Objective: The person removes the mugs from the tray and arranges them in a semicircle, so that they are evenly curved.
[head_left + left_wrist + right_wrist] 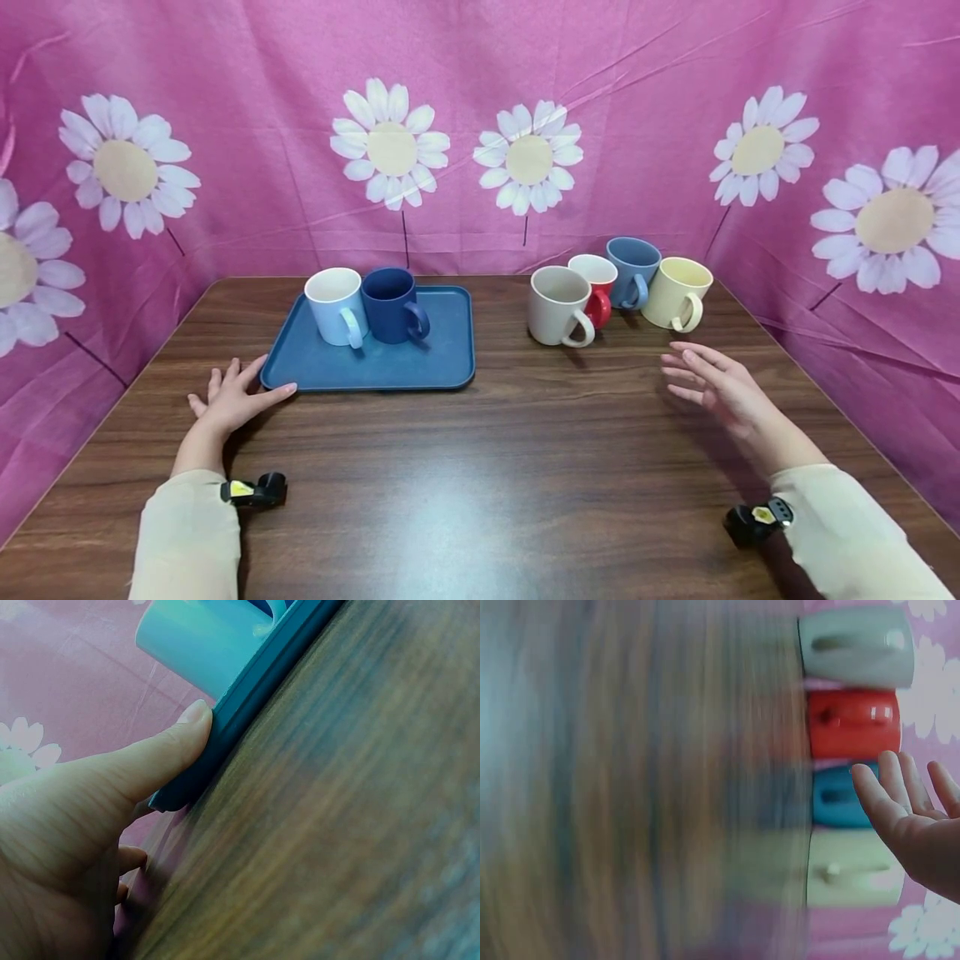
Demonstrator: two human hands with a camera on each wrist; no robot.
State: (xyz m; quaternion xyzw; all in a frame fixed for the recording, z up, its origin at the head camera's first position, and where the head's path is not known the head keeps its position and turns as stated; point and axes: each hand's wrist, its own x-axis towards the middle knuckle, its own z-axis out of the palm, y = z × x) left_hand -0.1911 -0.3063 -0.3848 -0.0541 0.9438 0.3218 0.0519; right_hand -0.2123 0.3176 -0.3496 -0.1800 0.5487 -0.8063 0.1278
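My left hand (234, 402) is at the near left corner of a blue tray (442, 367). Its thumb (176, 742) lies straight against the tray's rim, and the other fingers spread along the left side. On the tray stand a light blue mug (335, 312) and a navy mug (388, 308), both upright. Over the table at the right, my right hand (731, 396) holds nothing, fingers extended and apart. Nearest to it is a pale yellow mug (667, 296), grouped with a blue mug (626, 271), a red mug with a white inside (597, 292) and a grey-beige mug (551, 312).
The brown wooden table (450, 492) reaches back to a pink cloth (285, 167) with printed daisies, which surrounds it on the far side and both sides. The four-mug group stands near the far right, its handles facing the front and right.
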